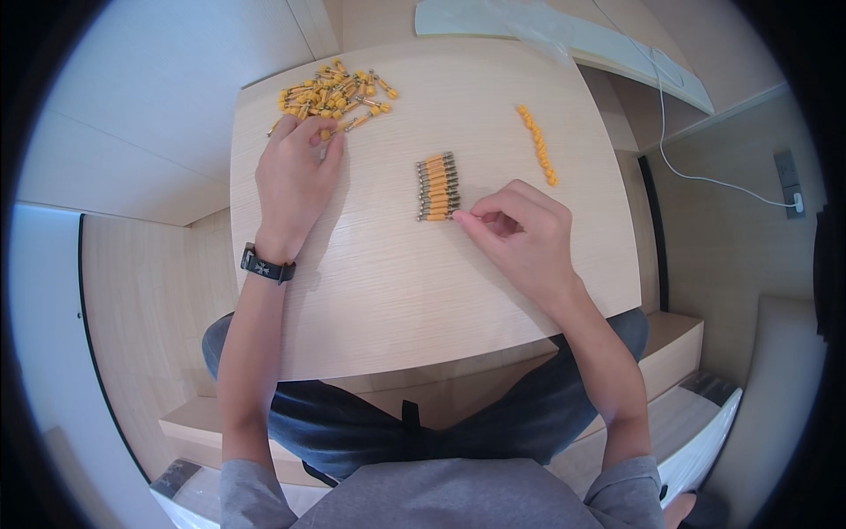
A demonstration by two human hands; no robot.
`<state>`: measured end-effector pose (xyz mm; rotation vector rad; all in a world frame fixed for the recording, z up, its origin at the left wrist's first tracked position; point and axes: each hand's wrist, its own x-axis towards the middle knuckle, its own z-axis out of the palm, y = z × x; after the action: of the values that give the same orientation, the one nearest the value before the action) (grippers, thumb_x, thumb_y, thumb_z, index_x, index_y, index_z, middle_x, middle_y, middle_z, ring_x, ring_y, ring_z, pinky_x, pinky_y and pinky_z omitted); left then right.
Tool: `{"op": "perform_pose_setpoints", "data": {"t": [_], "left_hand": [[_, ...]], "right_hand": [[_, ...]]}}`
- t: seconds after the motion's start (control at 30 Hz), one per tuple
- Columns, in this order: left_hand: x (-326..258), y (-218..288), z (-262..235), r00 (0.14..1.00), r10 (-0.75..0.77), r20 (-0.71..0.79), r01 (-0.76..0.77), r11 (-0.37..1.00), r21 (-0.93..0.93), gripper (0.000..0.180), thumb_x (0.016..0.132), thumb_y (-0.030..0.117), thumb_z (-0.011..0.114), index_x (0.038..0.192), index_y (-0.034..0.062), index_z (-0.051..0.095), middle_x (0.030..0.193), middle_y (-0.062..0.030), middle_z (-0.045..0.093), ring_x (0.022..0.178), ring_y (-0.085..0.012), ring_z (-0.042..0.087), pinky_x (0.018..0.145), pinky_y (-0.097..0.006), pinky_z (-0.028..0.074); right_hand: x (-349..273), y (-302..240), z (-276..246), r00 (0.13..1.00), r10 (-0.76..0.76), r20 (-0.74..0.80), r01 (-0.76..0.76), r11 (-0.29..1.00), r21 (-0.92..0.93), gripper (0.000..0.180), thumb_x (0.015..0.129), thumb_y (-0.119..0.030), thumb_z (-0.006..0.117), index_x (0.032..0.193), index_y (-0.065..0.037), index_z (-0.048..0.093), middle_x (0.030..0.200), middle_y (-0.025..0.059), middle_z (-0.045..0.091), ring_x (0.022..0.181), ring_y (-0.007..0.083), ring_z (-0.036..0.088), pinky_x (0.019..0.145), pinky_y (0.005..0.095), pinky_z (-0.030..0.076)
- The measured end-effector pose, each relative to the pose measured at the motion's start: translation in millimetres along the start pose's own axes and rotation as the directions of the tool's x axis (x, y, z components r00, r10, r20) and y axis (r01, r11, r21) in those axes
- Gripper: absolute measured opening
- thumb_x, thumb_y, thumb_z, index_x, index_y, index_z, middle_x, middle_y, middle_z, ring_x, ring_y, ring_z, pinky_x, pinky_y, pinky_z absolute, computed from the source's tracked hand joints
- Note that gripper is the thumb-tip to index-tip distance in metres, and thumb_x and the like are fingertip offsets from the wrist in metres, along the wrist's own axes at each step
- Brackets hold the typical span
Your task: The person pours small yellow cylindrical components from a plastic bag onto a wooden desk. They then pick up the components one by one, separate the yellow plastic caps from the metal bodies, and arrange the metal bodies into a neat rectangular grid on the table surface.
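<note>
At the far left of the table, a heap of small orange tubes with metal ends and yellow caps [330,93] lies loose. My left hand [295,176] reaches to its near edge, thumb and forefinger closed about a yellow-capped orange tube [325,135]; its other fingers are partly hidden. Near the middle, several orange tubes without caps [436,181] lie side by side in a neat column, metal ends showing. My right hand [524,229] pinches the metal tip of the nearest tube in that column. To the right, yellow caps [538,145] form a line.
The light wooden table [388,300] has its near edge above my knees. Beyond the far edge lie a pale board [476,22] and clear plastic film [538,31]. A white cable [665,141] runs to a wall socket [790,189] at the right.
</note>
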<state>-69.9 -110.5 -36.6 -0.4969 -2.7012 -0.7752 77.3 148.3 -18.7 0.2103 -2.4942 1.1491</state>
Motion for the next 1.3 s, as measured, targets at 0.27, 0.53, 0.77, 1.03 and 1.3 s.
{"op": "perform_pose_setpoints", "data": {"t": [0.27,0.53,0.77,1.03,1.3], "left_hand": [[-1,-1,3,0.994,0.055,-0.089,-0.065,0.991,-0.114,0.01,0.101,0.013,0.076,0.107,0.0056,0.075,0.102,-0.0092,0.069,0.091,-0.0266,0.071,0.076,-0.041,0.056],[-49,79,-14,0.972,0.181,0.148,-0.056,0.795,-0.604,0.011,0.099,0.003,0.077,0.108,0.0034,0.072,0.099,-0.0082,0.07,0.076,-0.017,0.066,0.064,-0.03,0.051],[-82,92,-9,0.941,0.167,0.295,0.156,0.558,-0.815,0.021,0.097,0.0,0.079,0.116,0.0002,0.071,0.108,-0.0114,0.076,0.099,-0.0177,0.077,0.082,-0.031,0.063],[-83,86,-6,0.911,0.123,0.394,0.363,0.214,-0.907,0.021,0.102,-0.001,0.075,0.121,-0.003,0.068,0.117,-0.0152,0.078,0.108,-0.0184,0.077,0.097,-0.03,0.062],[-81,82,-14,0.865,0.165,0.474,0.461,0.111,-0.88,0.011,0.107,0.006,0.072,0.115,-0.0006,0.067,0.109,-0.0117,0.078,0.105,-0.0138,0.075,0.091,-0.026,0.061]], "right_hand": [[2,1,-3,0.999,-0.025,-0.042,0.026,1.0,0.008,0.015,0.086,-0.007,0.091,0.084,-0.003,0.077,0.076,0.0043,0.068,0.062,0.0125,0.064,0.056,0.0256,0.053],[-1,-14,-6,0.983,0.178,0.054,-0.183,0.872,0.454,0.013,0.091,-0.005,0.088,0.1,-0.001,0.08,0.088,0.0049,0.074,0.071,0.0076,0.069,0.064,0.0226,0.056],[-8,-17,-6,0.967,0.18,0.179,-0.252,0.768,0.588,0.016,0.094,-0.003,0.085,0.109,-0.001,0.081,0.093,0.0068,0.075,0.079,0.0095,0.072,0.071,0.0238,0.059],[-10,-26,0,0.995,0.094,0.035,-0.099,0.868,0.487,0.026,0.087,-0.002,0.09,0.112,-0.005,0.081,0.097,0.0055,0.072,0.083,0.0103,0.073,0.07,0.0246,0.06],[-12,-22,1,0.974,-0.204,-0.102,0.219,0.962,0.163,0.023,0.087,-0.004,0.089,0.109,-0.003,0.08,0.097,0.009,0.073,0.076,0.0185,0.074,0.064,0.0285,0.061]]}}
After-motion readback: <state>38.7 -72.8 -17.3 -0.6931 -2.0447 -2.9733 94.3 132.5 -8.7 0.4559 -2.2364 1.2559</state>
